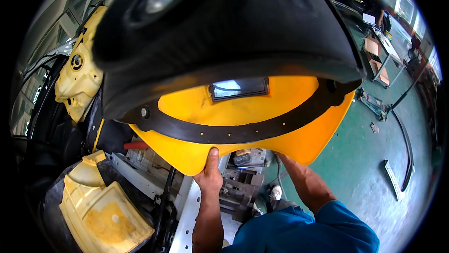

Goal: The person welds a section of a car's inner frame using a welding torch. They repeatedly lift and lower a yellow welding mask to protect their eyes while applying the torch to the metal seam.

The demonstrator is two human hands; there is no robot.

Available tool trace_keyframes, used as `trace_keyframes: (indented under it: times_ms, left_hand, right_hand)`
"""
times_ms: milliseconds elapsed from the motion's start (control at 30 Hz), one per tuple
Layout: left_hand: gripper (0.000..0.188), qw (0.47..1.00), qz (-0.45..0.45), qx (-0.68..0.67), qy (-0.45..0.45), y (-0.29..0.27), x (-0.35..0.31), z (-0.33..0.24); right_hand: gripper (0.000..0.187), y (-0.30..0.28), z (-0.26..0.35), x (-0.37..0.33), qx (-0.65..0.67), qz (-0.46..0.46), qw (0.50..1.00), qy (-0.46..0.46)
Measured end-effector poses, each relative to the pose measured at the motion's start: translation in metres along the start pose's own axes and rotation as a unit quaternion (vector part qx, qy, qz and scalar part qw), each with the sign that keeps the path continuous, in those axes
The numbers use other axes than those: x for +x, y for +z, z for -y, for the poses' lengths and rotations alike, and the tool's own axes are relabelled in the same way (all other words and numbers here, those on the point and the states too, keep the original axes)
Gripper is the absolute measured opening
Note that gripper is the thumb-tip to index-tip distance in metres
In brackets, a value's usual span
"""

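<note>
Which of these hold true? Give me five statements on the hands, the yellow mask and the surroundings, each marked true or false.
1. The left hand has its thumb on the yellow mask. True.
2. The right hand is fully visible. False: the right hand is partly hidden behind the mask.
3. A black band curves across the mask. True.
4. The mask's window is round. False: the window is rectangular.
5. The floor at right is green. True.

Smooth plastic mask — matt band — soft cloth shirt
</note>
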State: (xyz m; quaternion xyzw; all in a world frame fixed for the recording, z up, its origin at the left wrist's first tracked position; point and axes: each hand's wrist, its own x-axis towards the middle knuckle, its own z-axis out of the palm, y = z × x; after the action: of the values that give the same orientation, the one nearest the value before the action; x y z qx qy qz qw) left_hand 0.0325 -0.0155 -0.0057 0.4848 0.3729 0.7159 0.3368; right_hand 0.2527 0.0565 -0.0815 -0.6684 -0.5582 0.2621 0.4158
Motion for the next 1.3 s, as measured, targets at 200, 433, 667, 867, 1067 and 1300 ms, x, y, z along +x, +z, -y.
trace_keyframes:
  times_ms: [200,433,667,867,1067,1300]
  left_hand:
    - [0.05,1.0,-0.017,-0.001,0.003,0.0,0.001,0.005]
    - [0.051,1.0,-0.018,-0.024,0.011,0.0,0.005,0.001]
    - [0.052,0.999,-0.023,-0.017,0.027,-0.002,0.008,0.003]
    - [0.047,0.997,-0.032,-0.062,0.02,0.001,0.008,0.002]
    - [0.047,0.997,-0.036,-0.062,0.018,0.005,0.009,0.0]
    - [0.046,0.997,-0.033,-0.064,0.023,0.003,0.011,0.001]
  right_hand:
    - [0.049,0.0,-0.004,0.0,0.007,-0.001,1.0,-0.021]
    - [0.05,0.002,-0.006,-0.001,0.01,0.001,0.999,-0.037]
    - [0.05,0.0,-0.007,-0.001,0.01,-0.002,0.999,-0.047]
    - [0.05,0.002,-0.009,-0.002,0.012,0.005,0.999,-0.053]
    - [0.05,0.004,-0.013,-0.002,0.011,0.007,0.998,-0.063]
    - [0.051,0.007,-0.014,0.002,0.013,0.012,0.997,-0.072]
